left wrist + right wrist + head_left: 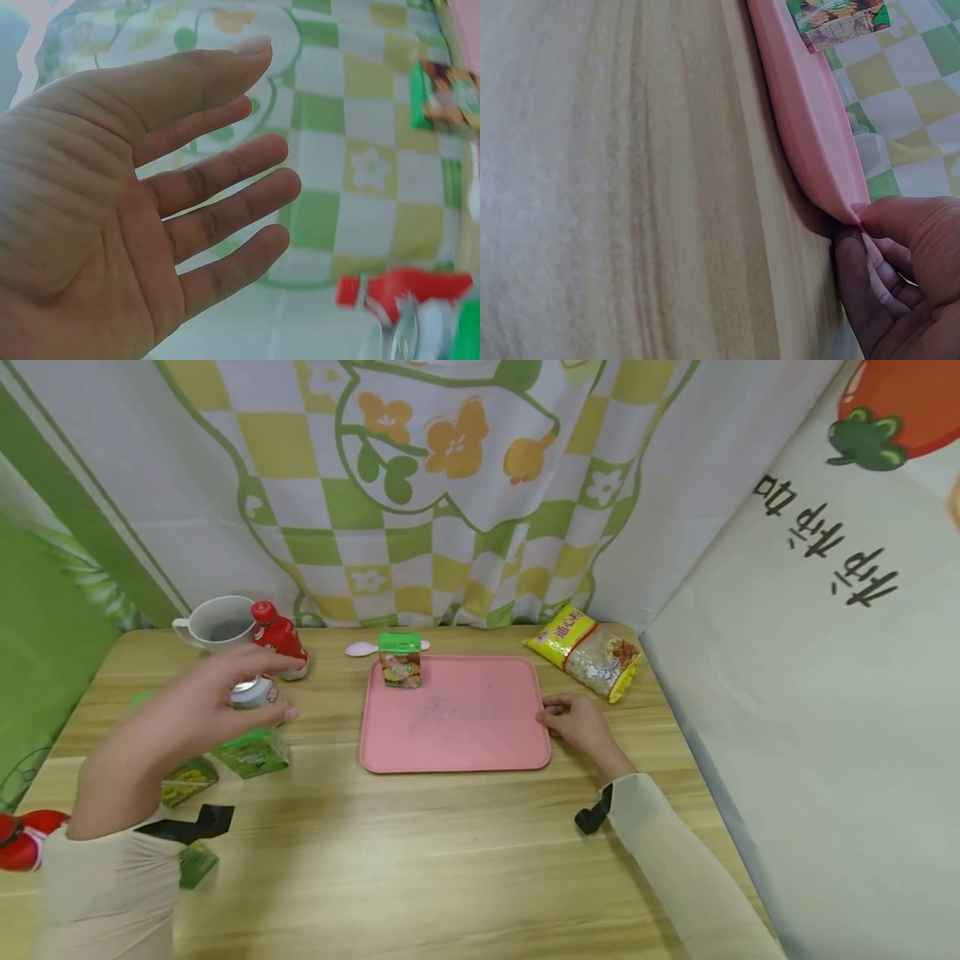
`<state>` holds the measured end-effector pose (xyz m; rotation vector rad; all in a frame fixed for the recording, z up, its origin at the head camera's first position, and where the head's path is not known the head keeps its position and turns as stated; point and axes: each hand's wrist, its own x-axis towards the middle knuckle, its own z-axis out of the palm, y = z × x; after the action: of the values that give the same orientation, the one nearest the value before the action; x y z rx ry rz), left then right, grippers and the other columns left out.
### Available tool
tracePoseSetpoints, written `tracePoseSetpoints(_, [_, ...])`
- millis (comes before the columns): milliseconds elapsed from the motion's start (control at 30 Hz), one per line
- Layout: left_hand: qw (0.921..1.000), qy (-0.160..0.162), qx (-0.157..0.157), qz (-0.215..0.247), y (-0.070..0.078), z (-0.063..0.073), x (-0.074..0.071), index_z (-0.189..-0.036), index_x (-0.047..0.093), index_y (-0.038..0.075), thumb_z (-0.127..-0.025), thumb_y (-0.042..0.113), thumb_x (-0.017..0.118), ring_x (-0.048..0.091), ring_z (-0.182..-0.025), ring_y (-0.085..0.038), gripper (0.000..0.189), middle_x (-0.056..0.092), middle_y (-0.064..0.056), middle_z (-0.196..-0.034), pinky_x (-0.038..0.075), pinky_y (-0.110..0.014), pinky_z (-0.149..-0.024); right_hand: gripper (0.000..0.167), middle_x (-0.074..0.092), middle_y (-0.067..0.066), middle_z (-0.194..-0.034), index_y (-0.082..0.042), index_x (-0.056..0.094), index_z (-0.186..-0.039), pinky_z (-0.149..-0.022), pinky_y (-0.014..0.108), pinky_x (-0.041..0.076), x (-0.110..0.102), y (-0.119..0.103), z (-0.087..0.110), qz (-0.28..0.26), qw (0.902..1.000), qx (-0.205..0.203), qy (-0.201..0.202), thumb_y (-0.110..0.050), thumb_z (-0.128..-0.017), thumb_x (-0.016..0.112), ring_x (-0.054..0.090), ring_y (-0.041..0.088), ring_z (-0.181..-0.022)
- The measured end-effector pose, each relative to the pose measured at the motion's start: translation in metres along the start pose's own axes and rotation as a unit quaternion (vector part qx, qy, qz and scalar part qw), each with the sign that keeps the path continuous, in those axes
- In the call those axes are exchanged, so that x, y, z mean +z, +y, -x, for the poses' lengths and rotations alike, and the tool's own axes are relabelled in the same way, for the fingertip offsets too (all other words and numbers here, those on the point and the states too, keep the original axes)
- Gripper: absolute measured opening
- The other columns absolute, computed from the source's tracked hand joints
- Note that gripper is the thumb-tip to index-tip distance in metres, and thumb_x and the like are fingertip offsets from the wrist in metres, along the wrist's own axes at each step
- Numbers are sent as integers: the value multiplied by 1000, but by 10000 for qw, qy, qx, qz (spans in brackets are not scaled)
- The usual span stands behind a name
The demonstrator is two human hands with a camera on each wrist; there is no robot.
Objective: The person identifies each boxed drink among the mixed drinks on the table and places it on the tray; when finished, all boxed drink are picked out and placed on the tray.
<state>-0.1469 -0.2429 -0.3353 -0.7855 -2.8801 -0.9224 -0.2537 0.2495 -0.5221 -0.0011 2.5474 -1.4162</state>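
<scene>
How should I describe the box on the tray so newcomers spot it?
Find the pink tray, its right edge pinched by the right hand. At its far left corner stands a small box in front of a pale spoon. Its brown picture front sets it apart from the green packs at left.

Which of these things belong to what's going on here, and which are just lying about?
Likely part of the job:
pink tray, pinched by the right hand
green-topped box on the tray
red bottle and can near the left hand, perhaps

Probably lying about:
spoon behind the tray
yellow bag
mug
</scene>
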Motion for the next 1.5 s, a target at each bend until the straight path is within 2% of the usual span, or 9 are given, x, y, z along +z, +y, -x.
tracePoseSetpoints(167, [9996,201,-177,-68,-22,28,2,-136,64,16,-89,14,81,54,-115,-24,51,58,-4,-131,46,-32,-83,35,71,19,-106,8,65,-126,-73,30,59,0,0,0,-100,9999,26,31,-8,-94,73,70,22,-90])
tracePoseSetpoints(233, [9993,320,-152,136,-31,35,4,-135,65,13,-87,9,81,54,-113,-14,50,59,-2,-128,45,-22,-86,36,71,20,-108,8,65,-126,-73,31,59,0,0,0,-106,9999,-8,1,-7,-95,73,70,23,-90])
tracePoseSetpoints(333, [9970,426,-375,520,-43,43,7,-132,66,13,-87,5,81,54,-108,-1,49,60,0,-126,40,-9,-87,36,70,20,-109,8,65,-126,-73,31,59,0,0,0,-132,9999,-41,-3,-8,-94,73,70,23,-90])
tracePoseSetpoints(500, [9942,287,-856,581,-56,51,7,-132,65,13,-90,11,79,53,-103,0,44,61,-9,-129,40,-10,-85,35,70,20,-110,7,66,-125,-72,30,59,2,1,0,-132,9999,-21,17,-8,-94,74,70,23,-89])
tracePoseSetpoints(633, [9939,141,-986,472,-64,52,10,-133,64,12,-92,18,78,54,-102,-4,44,61,-10,-130,42,-12,-85,36,70,20,-110,7,65,-126,-72,29,59,1,1,0,-105,9999,4,18,-9,-95,73,70,21,-89])
tracePoseSetpoints(733, [9948,80,-895,472,-69,51,13,-134,64,11,-92,18,78,55,-103,-7,44,61,-9,-128,43,-13,-86,36,69,21,-111,8,65,-126,-73,30,59,1,1,1,-116,9999,-16,22,-8,-95,72,70,22,-89])
tracePoseSetpoints(867, [9954,44,-780,547,-77,50,18,-132,64,9,-92,15,78,53,-105,-3,43,62,-10,-127,43,-13,-87,35,70,20,-111,7,66,-125,-74,30,59,1,0,1,-105,9999,-31,51,-9,-95,73,70,23,-91])
tracePoseSetpoints(1200, [9942,-28,-1010,372,-91,49,24,-131,66,8,-91,17,80,48,-107,5,43,63,-12,-126,42,-13,-86,35,71,19,-110,6,66,-126,-75,31,59,1,-2,0,-22,10000,-5,3,-9,-95,73,70,22,-91])
tracePoseSetpoints(1500, [9932,-144,-1140,190,-96,49,24,-127,69,8,-90,20,81,53,-108,-9,41,67,-13,-121,47,-25,-84,34,72,17,-107,4,67,-125,-74,30,59,1,-2,0,111,9999,-16,29,-10,-94,74,70,21,-89])
